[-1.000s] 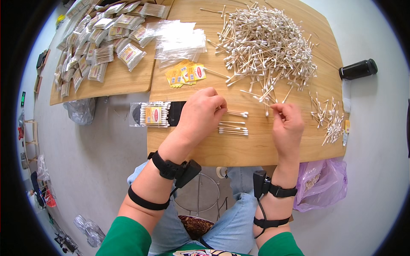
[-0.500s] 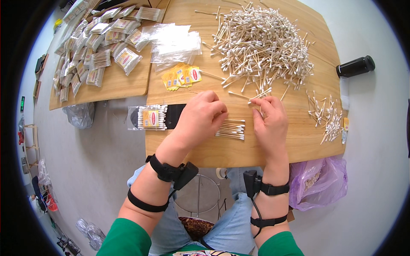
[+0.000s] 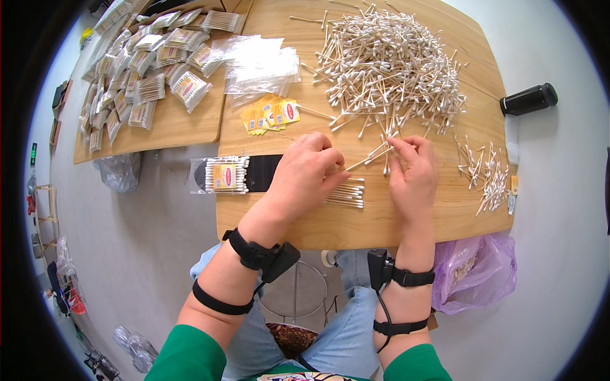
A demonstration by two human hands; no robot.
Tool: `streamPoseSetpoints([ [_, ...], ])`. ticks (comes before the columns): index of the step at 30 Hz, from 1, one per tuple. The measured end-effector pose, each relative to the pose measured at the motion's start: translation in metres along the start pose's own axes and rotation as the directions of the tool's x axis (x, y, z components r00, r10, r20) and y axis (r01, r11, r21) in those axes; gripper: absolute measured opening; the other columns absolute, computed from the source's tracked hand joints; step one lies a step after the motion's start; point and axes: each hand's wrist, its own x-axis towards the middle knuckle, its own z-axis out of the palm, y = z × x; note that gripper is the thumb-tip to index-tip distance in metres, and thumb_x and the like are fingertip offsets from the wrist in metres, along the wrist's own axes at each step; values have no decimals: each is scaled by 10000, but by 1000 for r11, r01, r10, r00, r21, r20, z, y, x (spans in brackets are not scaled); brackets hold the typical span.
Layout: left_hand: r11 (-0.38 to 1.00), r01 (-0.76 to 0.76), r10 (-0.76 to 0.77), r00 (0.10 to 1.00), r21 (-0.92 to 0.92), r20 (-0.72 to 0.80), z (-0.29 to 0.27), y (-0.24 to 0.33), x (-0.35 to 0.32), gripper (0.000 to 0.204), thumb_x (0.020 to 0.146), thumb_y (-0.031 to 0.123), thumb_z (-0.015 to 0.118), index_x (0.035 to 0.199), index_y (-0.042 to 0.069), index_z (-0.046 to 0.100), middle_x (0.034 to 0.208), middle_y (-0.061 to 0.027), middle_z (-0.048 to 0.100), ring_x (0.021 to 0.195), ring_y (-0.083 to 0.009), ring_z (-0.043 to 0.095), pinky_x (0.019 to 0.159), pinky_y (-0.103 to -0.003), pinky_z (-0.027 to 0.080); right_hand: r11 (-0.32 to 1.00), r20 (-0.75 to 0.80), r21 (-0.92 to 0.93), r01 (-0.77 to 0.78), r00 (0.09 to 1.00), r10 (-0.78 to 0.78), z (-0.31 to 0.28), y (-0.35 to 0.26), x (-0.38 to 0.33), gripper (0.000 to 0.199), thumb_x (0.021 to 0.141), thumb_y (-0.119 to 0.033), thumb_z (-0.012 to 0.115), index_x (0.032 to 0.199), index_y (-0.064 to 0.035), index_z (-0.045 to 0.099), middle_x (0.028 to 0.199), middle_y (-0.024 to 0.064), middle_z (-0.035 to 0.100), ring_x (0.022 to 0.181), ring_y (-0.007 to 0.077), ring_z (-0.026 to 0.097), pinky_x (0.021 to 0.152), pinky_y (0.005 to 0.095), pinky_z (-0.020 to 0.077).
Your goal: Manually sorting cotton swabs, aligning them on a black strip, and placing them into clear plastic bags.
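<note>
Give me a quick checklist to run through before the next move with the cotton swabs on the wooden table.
1. Right hand pinches thin white-tipped cotton swabs: ok.
2. Left hand rests on the wooden table, covering one end of the small aligned bundle of swabs: ok.
3. Bundle ends even: cannot tell, hand covers one end.
4. Big loose heap of swabs lies beyond the hands: ok.
5. Filled clear swab packet with yellow label overhangs the table's left edge: not ok.
6. Black cylinder lies off to the right, apart from the hands: ok.
</note>
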Motion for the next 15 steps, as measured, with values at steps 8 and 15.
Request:
streamPoseSetpoints([
  [8, 999, 18, -18, 1000, -44, 1, 9, 2, -1, 61, 797, 60, 724, 843, 39, 690, 904, -97, 591, 927, -301, 593, 826, -398, 489, 990, -29, -119, 80, 996, -84, 5, 10, 2, 185, 774, 10, 717, 938, -74, 720, 1090, 118, 610, 989, 328, 562, 884, 428, 460],
  [15, 999, -24, 25, 999, -43, 28, 4, 0, -4, 59, 813, 40, 713, 858, 24, 678, 911, -105, 601, 905, -305, 603, 797, -393, 496, 997, -32, -60, 48, 998, -50, -5, 14, 1, 108, 757, -6, 746, 838, -47, 688, 931, 108, 612, 937, 312, 570, 821, 419, 464],
])
